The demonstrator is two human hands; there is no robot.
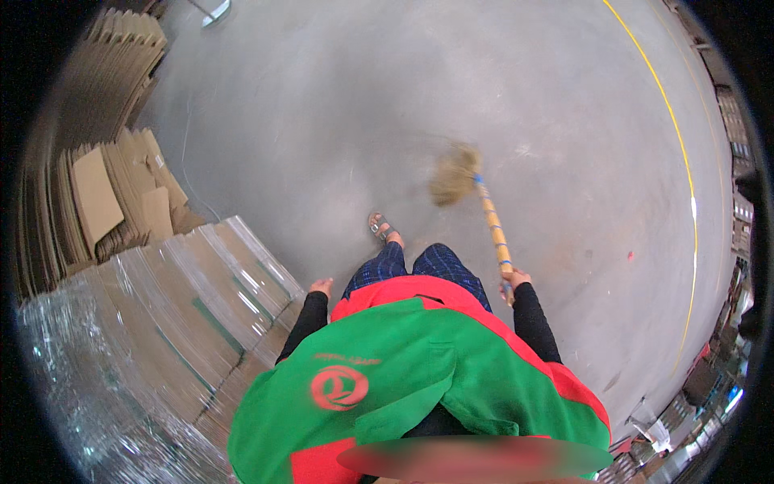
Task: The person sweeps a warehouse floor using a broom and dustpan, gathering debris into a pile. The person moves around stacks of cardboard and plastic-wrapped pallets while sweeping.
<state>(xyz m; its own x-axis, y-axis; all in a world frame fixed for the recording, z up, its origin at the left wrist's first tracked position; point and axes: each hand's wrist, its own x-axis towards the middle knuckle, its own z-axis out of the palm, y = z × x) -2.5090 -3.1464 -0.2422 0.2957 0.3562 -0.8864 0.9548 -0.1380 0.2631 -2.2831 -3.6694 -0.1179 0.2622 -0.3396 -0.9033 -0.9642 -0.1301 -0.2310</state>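
Note:
My right hand (518,279) is closed around the handle of a broom (493,227). The handle is yellowish with blue bands. Its straw head (455,174), smeared by motion, is out ahead over the grey floor. By my left thigh hangs my left hand (322,285), which holds nothing; its fingers are small in the picture and look loosely apart. A sandalled foot (382,227) of mine shows in front of it.
Plastic-wrapped flattened cardboard (173,315) stands close on my left. Beyond it are more stacks of cardboard sheets (98,194). A yellow line (671,109) curves along the floor at the right, and a small red scrap (630,256) lies nearer. Shelving or stacked goods (738,161) line the right rim.

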